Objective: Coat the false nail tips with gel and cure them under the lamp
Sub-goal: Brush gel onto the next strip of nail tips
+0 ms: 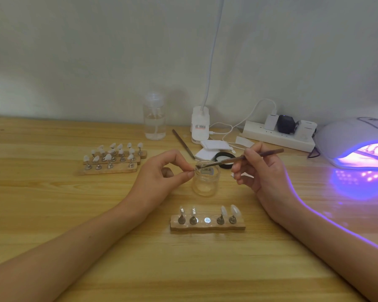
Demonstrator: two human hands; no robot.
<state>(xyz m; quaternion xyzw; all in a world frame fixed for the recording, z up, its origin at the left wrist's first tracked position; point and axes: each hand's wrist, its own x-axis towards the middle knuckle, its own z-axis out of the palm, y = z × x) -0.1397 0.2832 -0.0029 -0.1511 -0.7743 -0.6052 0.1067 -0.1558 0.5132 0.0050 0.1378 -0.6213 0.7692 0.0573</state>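
Observation:
My left hand (pixel 159 173) pinches a small piece, too small to identify, at the rim of a clear glass gel jar (pixel 205 182) in the middle of the table. My right hand (pixel 262 171) grips a thin brush (pixel 251 156) whose tip lies across the jar's mouth, close to my left fingertips. Nearer to me, a wooden holder (pixel 207 226) carries several pale nail tips (pixel 235 211) on metal stands; its middle magnet spot is bare. The white curing lamp (pixel 354 138) glows purple at the right edge.
Stacked wooden holders with several nail tips (pixel 111 160) lie at the left. Behind the jar are a clear pump bottle (pixel 154 118), a thin tool (pixel 183 143), a black lid (pixel 225 159), white pads, a clip lamp base (pixel 200 125) and a power strip (pixel 277 136).

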